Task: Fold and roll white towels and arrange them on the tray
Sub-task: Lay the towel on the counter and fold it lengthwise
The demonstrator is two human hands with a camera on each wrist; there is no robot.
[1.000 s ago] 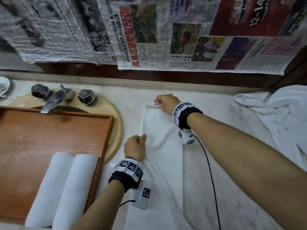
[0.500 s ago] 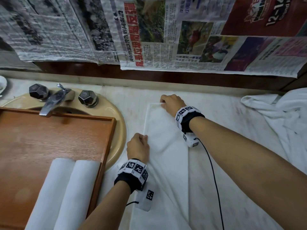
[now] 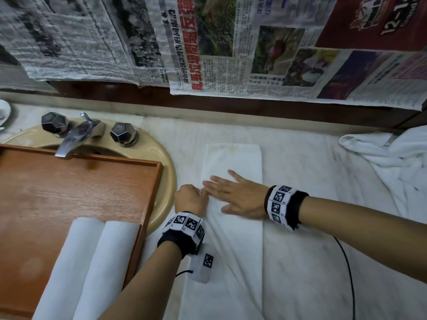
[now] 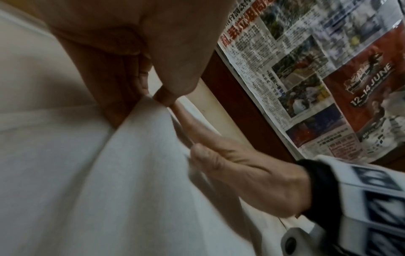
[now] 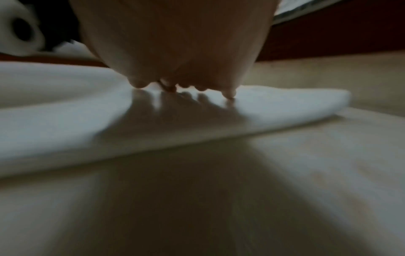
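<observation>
A long white towel (image 3: pixel 233 158), folded into a narrow strip, lies on the marble counter and runs from the back wall toward me. My left hand (image 3: pixel 191 199) pinches the strip's left edge at mid length; the left wrist view shows the towel (image 4: pixel 131 173) caught between thumb and fingers. My right hand (image 3: pixel 233 195) lies flat on the strip with straight, spread fingers (image 5: pixel 229 94), fingertips pointing left, close to the left hand. Two rolled white towels (image 3: pixel 87 269) lie side by side at the near right of the wooden tray (image 3: pixel 57 188).
The tray sits across a beige sink (image 3: pixel 161 153) with a chrome tap (image 3: pixel 74 139) and two dark knobs. A heap of loose white towels (image 3: pixel 392 162) lies at the right. Newspaper sheets (image 3: pixel 254 47) hang on the wall behind. A black cable (image 3: pixel 349 273) trails from my right wrist.
My right hand let go of the strip's far corner, came back toward me and now lies flat on the middle of the towel. The left hand stays pinching the left edge.
</observation>
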